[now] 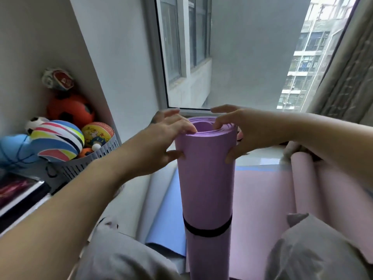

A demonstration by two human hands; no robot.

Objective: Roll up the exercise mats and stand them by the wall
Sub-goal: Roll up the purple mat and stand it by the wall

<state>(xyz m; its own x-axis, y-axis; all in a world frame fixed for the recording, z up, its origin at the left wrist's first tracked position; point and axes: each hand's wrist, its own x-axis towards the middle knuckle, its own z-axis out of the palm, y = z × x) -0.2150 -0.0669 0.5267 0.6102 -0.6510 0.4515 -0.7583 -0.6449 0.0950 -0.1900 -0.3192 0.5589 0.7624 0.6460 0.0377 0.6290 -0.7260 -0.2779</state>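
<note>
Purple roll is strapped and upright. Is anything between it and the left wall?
Yes. The left hand and right hand grip the purple roll at its top. By the left wall, a grey basket of balls fills the corner. An unrolled blue mat lies on the floor between the roll and that wall.

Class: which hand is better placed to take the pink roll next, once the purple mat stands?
Probably the right hand: the pink roll lies below its forearm, while the left hand holds the purple mat on the far side.
</note>
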